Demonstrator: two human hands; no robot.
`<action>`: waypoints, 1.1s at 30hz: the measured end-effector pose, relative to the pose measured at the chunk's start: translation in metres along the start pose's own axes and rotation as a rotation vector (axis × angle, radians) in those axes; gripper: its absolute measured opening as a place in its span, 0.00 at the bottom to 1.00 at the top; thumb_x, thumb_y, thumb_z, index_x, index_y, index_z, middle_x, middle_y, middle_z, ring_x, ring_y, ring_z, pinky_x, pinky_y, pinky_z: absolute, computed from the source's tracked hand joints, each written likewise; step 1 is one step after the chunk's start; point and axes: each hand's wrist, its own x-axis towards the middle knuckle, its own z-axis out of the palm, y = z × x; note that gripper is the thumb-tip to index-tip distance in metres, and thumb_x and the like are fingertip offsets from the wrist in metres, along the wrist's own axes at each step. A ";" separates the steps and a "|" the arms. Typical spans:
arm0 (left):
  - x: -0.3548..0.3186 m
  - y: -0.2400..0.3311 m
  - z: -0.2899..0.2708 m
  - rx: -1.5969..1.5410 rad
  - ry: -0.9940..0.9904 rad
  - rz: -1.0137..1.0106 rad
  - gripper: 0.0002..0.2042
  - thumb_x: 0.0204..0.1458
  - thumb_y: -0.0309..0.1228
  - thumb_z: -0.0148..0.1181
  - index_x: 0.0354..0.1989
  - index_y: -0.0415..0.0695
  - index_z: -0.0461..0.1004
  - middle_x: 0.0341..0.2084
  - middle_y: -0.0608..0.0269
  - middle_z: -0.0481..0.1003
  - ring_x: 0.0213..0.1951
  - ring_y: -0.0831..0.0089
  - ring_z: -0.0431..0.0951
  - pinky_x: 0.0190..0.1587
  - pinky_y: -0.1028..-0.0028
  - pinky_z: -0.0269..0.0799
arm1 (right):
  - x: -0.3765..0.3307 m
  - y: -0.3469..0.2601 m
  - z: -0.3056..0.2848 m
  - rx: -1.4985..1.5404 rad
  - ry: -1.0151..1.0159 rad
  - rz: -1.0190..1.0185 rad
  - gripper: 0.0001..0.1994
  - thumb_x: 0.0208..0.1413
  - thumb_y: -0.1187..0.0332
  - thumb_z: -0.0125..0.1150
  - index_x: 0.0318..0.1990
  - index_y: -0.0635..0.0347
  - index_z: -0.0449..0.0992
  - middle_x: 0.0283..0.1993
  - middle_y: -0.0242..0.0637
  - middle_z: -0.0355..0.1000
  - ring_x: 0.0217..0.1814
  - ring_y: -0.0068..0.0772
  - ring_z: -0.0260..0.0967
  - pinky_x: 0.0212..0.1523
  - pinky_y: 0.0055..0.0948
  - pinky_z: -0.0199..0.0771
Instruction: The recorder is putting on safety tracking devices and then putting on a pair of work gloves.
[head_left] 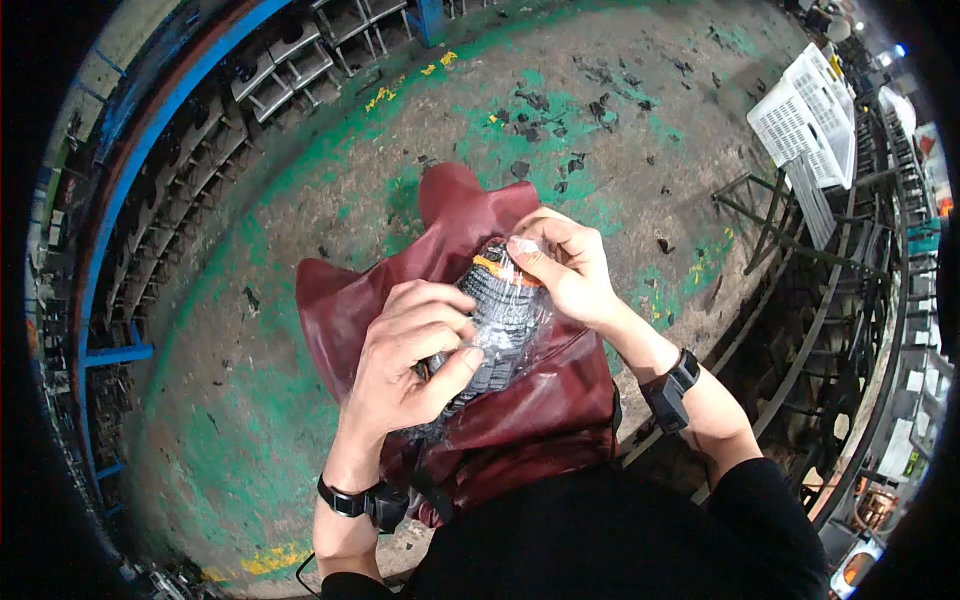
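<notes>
Green-painted, worn concrete floor point(300, 330) spreads below, white crates point(808, 115) at its far right. Over a maroon apron point(540, 400), left hand point(410, 360) and right hand point(565, 262) both grip a clear bag point(505, 320) of dark pieces.

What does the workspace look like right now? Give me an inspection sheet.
Surface: worn concrete floor, patchy green paint, yellow marks.
Job's things: clear plastic bag of dark small parts, held over a dark red apron.
Clutter: dark scraps scattered on the floor.
Grippers: left hand grips the bag's lower part; right hand pinches its top.
Cables: thin dark cord by the left wrist.
Surroundings: blue-framed racks at left, white plastic crates and metal frames at right.
</notes>
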 end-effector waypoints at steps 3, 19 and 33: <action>0.001 0.005 0.007 -0.342 0.078 -0.402 0.16 0.69 0.30 0.58 0.26 0.38 0.75 0.15 0.66 0.72 0.21 0.76 0.75 0.32 0.71 0.71 | -0.001 -0.001 0.002 -0.038 -0.017 -0.098 0.04 0.65 0.75 0.67 0.39 0.69 0.81 0.46 0.35 0.76 0.44 0.22 0.73 0.45 0.25 0.73; 0.008 -0.021 0.025 0.166 0.140 -0.135 0.11 0.45 0.15 0.68 0.36 0.40 0.77 0.45 0.56 0.82 0.45 0.56 0.80 0.50 0.62 0.76 | -0.008 0.001 -0.009 0.013 -0.154 -0.026 0.11 0.59 0.73 0.72 0.47 0.65 0.79 0.61 0.44 0.73 0.61 0.30 0.73 0.59 0.32 0.75; -0.003 -0.029 0.019 -0.386 0.175 -0.307 0.08 0.61 0.21 0.65 0.46 0.37 0.75 0.44 0.57 0.79 0.46 0.71 0.79 0.52 0.71 0.75 | -0.006 -0.005 -0.023 0.052 -0.443 0.191 0.25 0.48 0.71 0.81 0.54 0.63 0.81 0.45 0.29 0.80 0.50 0.21 0.74 0.54 0.28 0.75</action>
